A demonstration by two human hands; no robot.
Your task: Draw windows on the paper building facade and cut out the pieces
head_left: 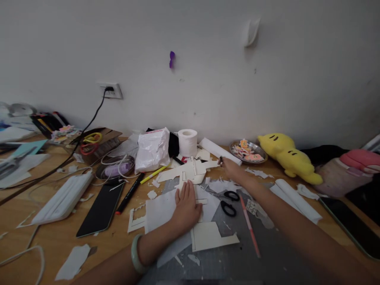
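My left hand (187, 208) lies flat, fingers stretched out, on white paper and the lower part of a cream card cutout (196, 170). A pale green bangle (135, 253) circles that wrist. My right hand (233, 169) is closed at the cutout's right tip; a small dark thing (220, 160) shows at its fingers, too small to name. Beneath my left hand spreads a thin white sheet (160, 206). Another cream card piece (208, 237) lies nearer me on the grey cutting mat (225, 265). Black-handled scissors (228, 208) rest below my right forearm, beside a pink pen (249, 227).
Left of the mat lie a black marker (130, 194), a dark phone (101, 209) and a white packet (63, 198). Along the wall stand a paper roll (188, 142), a white plastic package (152, 150), a metal dish (263, 152) and a yellow plush toy (289, 156).
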